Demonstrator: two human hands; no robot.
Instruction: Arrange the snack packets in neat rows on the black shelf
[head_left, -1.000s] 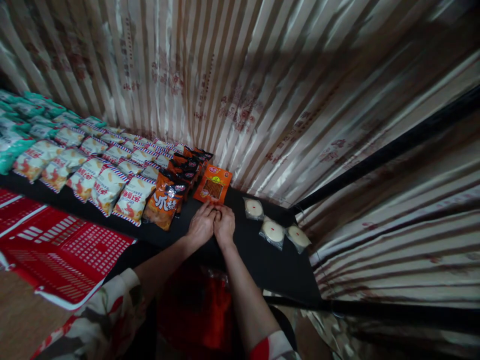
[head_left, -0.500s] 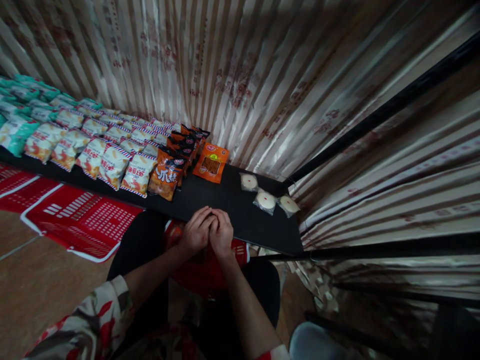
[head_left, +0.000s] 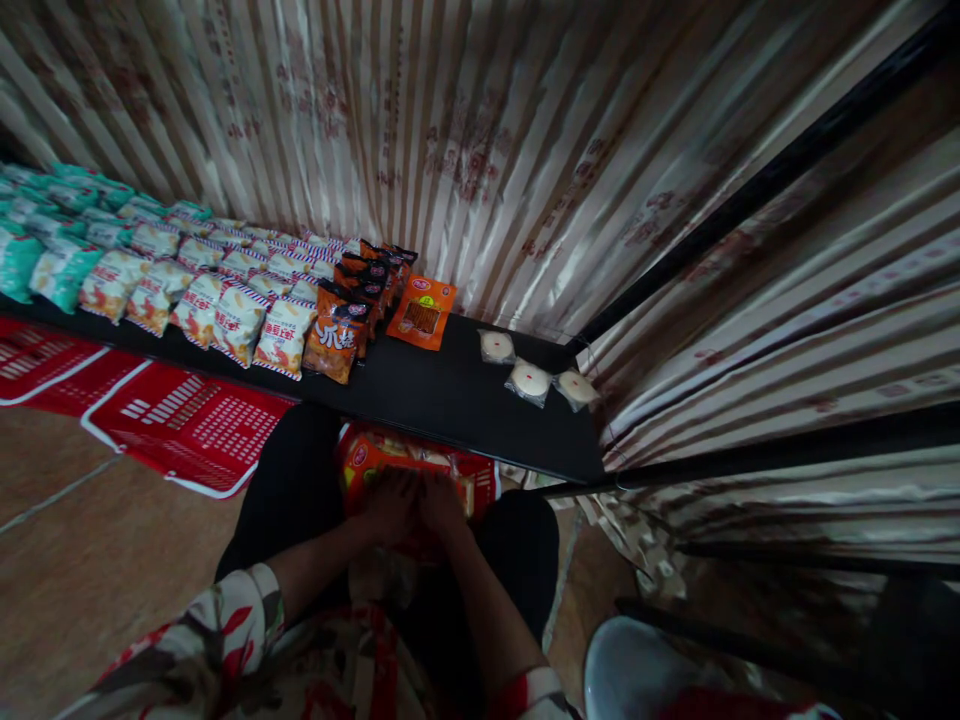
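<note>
A striped curtain hangs behind your black bench, which carries rows of snack bags. Between your knees, below its near edge, a red basket holds orange packets. A lone orange packet lies on the bench, right of the bags. Your left hand and right hand are side by side over the basket's packets; it's too dim to tell whether either grips one. Three wrapped white discs lie farther right.

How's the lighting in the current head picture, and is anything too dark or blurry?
Throughout the head view: dim light overall; left hand and right hand in deep shadow, outlines murky; brighter sheen along folds of the curtain; small print on the white snack bags looks soft.
</note>
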